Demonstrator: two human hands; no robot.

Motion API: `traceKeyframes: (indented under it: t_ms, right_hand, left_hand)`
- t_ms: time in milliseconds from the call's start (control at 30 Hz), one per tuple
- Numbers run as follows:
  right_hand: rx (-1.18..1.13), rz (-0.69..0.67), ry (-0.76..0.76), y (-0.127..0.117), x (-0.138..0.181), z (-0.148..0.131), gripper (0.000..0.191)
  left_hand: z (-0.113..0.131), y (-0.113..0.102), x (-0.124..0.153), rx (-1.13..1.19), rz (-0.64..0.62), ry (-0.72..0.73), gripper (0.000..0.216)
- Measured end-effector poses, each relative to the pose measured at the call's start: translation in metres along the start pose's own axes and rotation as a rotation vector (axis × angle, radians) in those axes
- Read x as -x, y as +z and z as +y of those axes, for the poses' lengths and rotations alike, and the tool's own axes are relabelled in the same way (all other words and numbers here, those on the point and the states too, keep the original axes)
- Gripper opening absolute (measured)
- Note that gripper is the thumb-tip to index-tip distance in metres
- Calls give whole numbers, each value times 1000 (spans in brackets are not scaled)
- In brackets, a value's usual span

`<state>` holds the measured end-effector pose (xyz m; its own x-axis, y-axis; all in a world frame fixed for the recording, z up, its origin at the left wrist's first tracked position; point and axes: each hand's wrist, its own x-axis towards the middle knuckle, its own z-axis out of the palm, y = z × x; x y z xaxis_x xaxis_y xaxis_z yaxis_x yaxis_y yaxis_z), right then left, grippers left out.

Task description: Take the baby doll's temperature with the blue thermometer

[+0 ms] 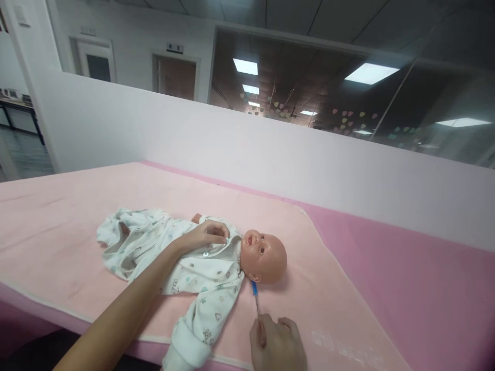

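A baby doll lies on its back on a pink cloth, its head toward the right. It wears a white patterned outfit with buttons down the front. My left hand rests on the doll's chest, fingers curled and pinching the outfit's front edge near the neck. My right hand is closed around a thin stick with a blue end. That blue end sits by the doll's neck, just below its ear; its tip is partly hidden there. The stick's exact kind is not clear.
The pink cloth covers a padded surface with a darker pink border. A white low wall runs behind it, with a window above. Doors and a table stand farther back on the left.
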<state>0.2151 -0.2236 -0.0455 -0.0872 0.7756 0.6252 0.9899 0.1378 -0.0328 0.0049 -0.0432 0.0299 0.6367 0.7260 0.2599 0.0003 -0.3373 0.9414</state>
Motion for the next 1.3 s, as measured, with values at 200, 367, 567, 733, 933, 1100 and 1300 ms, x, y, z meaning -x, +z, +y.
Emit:
traceKeyframes:
  t_ms: [200, 367, 567, 733, 933, 1100, 1300]
  right_hand:
    - [-4, -96, -190, -13, -48, -14, 24]
    - [-60, -30, -506, 9, -98, -37, 26]
    - [-218, 68, -807, 39, -115, -41, 23]
    - [-357, 153, -710, 41, -105, -38, 31]
    - [-429, 339, -636, 46, -104, -42, 18]
    - [-421, 523, -523, 47, -107, -38, 13]
    - [-440, 570, -411, 49, -109, -38, 6]
  left_hand:
    - [-5, -3, -1, 66, -27, -61, 9]
    - [-13, -5, -3, 81, -26, -80, 15]
    - [-15, -5, -4, 37, 12, -57, 18]
    - [-16, -7, -4, -7, 11, -60, 19]
    - [-20, -10, -4, 1, -16, -84, 24]
    - [-19, -11, -1, -54, -78, -43, 20]
    - [-13, -11, 1, -116, -214, -4, 20]
